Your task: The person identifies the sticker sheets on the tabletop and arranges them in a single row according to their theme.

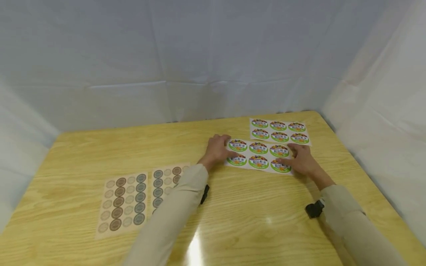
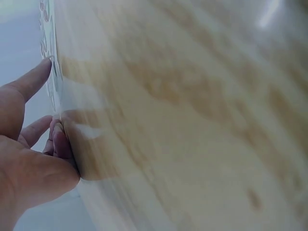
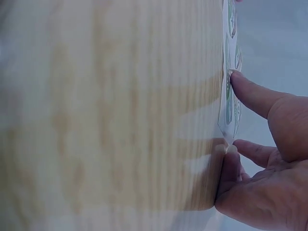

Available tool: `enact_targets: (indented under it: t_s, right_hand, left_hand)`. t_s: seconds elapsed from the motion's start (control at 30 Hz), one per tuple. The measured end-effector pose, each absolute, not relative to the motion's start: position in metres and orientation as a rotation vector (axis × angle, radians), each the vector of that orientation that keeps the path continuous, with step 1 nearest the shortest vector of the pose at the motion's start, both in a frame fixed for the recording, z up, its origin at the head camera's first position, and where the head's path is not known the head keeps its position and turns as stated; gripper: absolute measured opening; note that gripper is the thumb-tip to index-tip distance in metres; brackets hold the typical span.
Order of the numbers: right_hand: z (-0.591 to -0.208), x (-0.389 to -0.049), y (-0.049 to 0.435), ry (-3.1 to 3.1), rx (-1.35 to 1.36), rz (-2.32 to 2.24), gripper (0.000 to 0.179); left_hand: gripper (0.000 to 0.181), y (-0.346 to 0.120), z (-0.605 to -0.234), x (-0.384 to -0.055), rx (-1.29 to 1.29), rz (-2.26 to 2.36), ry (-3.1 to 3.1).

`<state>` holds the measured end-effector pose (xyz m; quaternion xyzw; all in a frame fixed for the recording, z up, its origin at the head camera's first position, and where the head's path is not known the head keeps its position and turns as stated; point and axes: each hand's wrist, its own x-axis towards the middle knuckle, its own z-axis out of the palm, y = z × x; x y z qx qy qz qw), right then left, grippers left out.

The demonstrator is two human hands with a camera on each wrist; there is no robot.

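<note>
A white sheet of oval stickers (image 1: 264, 150) with green, fruit-patterned prints lies on the wooden table. At its left end is my left hand (image 1: 217, 149), the thumb resting on a sticker and the other fingers beside the edge. My right hand (image 1: 302, 159) is at the right end, its thumb touching a lower sticker and its index finger near the far corner. In the right wrist view, the right thumb (image 3: 252, 94) presses on the sheet (image 3: 229, 91) while the other fingertips meet the table by its edge. The left wrist view has the left thumb (image 2: 36, 79) against the sheet.
A matching sticker sheet (image 1: 279, 132) lies just behind. Two sheets of round brown and grey stickers lie on the left, one in full view (image 1: 122, 203), the other (image 1: 163, 184) partly covered by the left sleeve (image 1: 179, 207). White cloth (image 1: 199, 62) surrounds the table (image 1: 253, 221).
</note>
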<state>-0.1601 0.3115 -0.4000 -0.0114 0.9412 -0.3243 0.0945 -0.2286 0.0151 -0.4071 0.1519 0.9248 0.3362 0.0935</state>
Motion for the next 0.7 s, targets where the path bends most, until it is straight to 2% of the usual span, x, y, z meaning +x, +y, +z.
enact_targets:
  t_s: [0.7]
  right_hand:
    - [-0.4014,-0.1623,0.3157,2.812,-0.026,-0.937,0.079]
  left_hand:
    - [0.063,0.0241,-0.4075,-0.2256,0.402,0.988,2.749]
